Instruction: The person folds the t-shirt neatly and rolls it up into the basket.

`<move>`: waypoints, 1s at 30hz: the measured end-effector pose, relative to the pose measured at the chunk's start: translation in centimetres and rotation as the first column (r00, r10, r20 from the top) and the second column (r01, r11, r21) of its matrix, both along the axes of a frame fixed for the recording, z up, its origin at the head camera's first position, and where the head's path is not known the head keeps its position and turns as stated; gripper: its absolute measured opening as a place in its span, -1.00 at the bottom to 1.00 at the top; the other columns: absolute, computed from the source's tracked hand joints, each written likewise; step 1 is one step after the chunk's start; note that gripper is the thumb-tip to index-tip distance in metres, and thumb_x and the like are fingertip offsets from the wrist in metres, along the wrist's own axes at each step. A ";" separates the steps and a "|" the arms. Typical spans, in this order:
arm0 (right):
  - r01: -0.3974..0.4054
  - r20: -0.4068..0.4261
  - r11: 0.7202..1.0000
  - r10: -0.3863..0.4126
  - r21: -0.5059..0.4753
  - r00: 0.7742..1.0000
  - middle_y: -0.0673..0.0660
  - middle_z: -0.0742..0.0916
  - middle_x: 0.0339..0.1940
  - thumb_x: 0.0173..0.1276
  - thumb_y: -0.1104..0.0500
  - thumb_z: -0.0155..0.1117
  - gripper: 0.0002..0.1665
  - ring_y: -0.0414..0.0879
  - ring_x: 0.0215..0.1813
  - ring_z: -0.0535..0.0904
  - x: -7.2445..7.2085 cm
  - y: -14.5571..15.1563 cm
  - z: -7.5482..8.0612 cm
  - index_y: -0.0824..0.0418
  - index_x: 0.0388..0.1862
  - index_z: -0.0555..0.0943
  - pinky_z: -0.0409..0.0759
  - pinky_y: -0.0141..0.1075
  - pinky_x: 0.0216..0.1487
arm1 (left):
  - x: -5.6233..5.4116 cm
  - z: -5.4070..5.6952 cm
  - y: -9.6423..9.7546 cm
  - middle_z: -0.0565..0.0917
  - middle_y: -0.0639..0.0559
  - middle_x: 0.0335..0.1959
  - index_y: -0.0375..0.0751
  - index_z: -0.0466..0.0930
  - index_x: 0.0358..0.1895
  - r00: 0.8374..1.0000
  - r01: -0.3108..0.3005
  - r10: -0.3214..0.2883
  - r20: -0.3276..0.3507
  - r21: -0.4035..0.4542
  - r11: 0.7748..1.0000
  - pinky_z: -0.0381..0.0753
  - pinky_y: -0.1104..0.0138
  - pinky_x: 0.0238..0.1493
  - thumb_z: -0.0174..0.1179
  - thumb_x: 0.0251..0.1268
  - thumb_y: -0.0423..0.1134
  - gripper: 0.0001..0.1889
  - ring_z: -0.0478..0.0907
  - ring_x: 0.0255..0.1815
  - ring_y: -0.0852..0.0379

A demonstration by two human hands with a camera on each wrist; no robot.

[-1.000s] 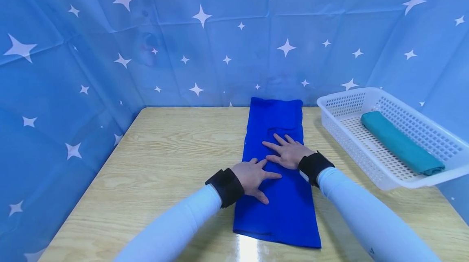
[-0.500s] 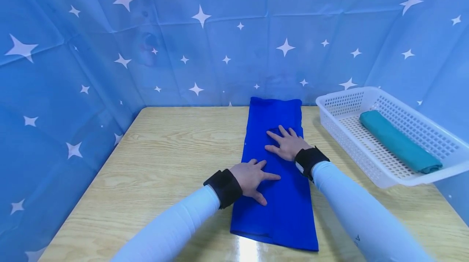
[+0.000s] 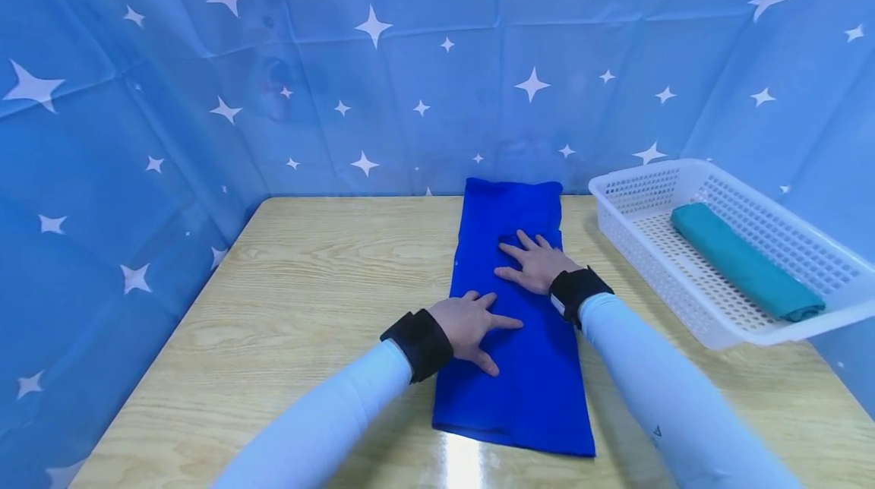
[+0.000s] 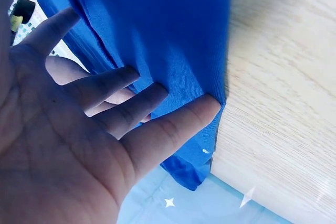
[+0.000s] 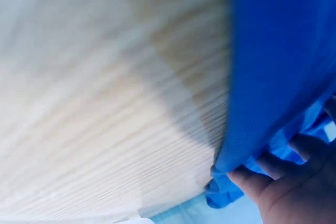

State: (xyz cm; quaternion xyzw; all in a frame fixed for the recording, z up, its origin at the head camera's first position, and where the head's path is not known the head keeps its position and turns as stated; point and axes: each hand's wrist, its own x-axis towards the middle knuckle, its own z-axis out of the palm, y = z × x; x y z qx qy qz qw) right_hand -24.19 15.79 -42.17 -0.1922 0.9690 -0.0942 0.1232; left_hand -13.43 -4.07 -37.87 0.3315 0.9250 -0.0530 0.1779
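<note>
A long blue folded cloth, garment-like (image 3: 513, 405), lies lengthwise from the table's back edge toward the front. My left hand (image 3: 472, 328) rests on its left middle part with fingers spread. In the left wrist view, the fingertips (image 4: 207, 107) touch the fabric close to its side edge. Farther back, my right hand (image 3: 536, 265) lies spread on the cloth's right half, beside a small fold. The right wrist view has its fingers (image 5: 252, 182) at the cloth's edge, partly cut off by the frame. Neither hand grips anything.
To the right stands a white perforated plastic basket (image 3: 656, 276) holding a rolled teal cloth (image 3: 745, 261). The wooden table (image 3: 328, 269) extends left of the blue cloth. A blue curtain with white stars (image 3: 410, 79) hangs behind and at the sides.
My right hand has slid slightly back over the blue cloth, smoothing it near the fold. The left hand stays almost in place. The view shifts a little.
</note>
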 end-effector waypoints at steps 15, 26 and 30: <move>-0.279 -0.068 0.958 0.275 -0.059 0.959 0.34 0.35 0.63 0.53 -0.33 0.14 -0.14 0.41 0.64 0.19 10.1 3.9 2.7 0.13 0.61 0.35 0.29 0.35 0.51 | 0.7 -0.2 -3.8 0.34 -0.09 0.61 0.16 0.34 0.58 0.999 0.040 -0.037 -0.023 0.152 0.988 0.46 -0.01 0.48 0.26 0.30 0.32 -0.19 0.30 0.61 -0.15; -0.437 -0.169 0.893 0.416 -0.112 0.894 0.08 0.67 0.38 0.55 -0.24 0.20 -0.47 0.12 0.41 0.59 16.8 5.6 2.5 0.02 0.29 0.68 0.61 0.12 0.33 | 4.8 0.1 -6.0 0.71 0.02 0.23 0.00 0.61 0.36 0.960 0.260 -0.227 -0.163 0.223 0.939 0.67 0.23 0.26 0.29 0.41 0.15 -0.44 0.66 0.24 0.06; -0.509 -0.216 0.853 0.478 -0.118 0.851 0.00 0.73 0.24 0.54 -0.26 0.21 -0.56 -0.03 0.23 0.68 18.8 5.6 1.8 -0.04 0.13 0.74 0.73 -0.01 0.19 | 6.4 -0.6 -6.3 0.73 0.14 -0.08 -0.01 0.71 0.18 0.925 0.364 -0.317 -0.208 0.248 0.898 0.64 0.49 -0.04 0.30 0.44 0.13 -0.58 0.60 -0.09 0.25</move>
